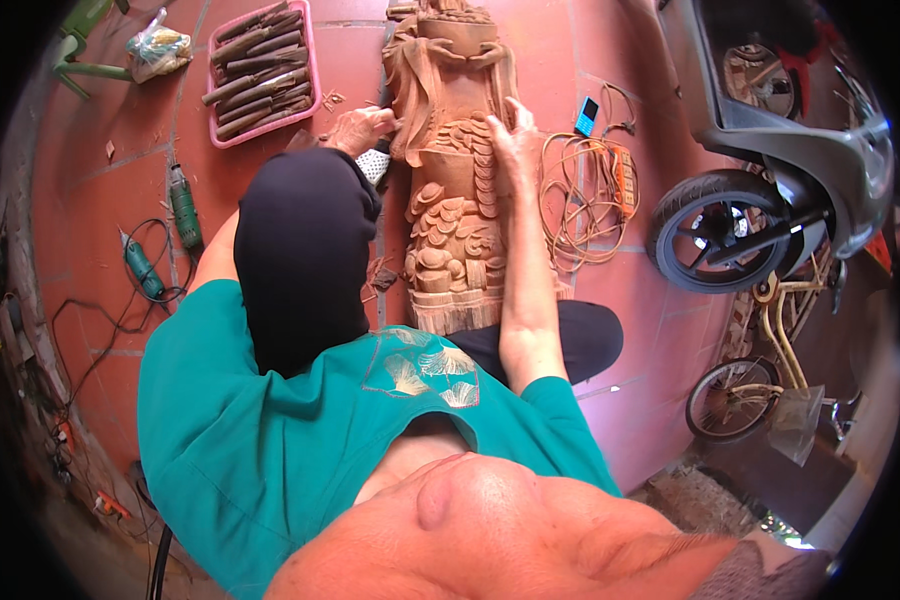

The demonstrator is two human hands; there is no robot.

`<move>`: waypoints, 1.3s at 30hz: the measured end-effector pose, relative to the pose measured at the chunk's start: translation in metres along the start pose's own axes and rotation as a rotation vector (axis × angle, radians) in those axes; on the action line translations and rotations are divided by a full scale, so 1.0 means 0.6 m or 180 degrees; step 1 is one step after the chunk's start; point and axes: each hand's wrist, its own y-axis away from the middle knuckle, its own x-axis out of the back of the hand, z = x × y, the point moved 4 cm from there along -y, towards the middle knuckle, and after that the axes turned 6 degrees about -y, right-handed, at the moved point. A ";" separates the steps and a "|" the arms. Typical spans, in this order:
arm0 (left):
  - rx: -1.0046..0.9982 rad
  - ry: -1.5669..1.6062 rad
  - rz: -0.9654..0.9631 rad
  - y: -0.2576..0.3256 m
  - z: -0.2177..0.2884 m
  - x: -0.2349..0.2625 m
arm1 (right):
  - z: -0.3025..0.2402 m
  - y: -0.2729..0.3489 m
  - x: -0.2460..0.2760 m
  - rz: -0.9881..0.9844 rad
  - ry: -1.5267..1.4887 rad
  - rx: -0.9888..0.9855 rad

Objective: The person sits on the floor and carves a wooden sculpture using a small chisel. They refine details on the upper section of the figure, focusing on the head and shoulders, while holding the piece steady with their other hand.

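A long carved wooden figure (448,180) lies on the floor in front of me, with draped robes, rows of rounded coin-like shapes and a ridged base. My right hand (513,140) rests along its right side, thumb and fingers apart, touching the wood. Beyond my raised left knee, my left hand (360,130) is at the carving's left edge with fingers loosely bent; I see nothing held in it. Just below that hand, a white perforated object (373,166) shows partly, cut off by the knee.
At the far left, a pink basket (315,75) holds several chisel-like tools beside a plastic bag (158,48). Two green corded power tools (183,205) lie left. To the right are a blue phone (587,116), a coiled cord (570,235), an orange power strip (625,180) and a motorbike wheel (670,235).
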 end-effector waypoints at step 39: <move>0.2075 0.1637 0.1039 0.019 0.004 -0.045 | -0.061 0.082 -0.028 0.0445 0.0938 -0.0083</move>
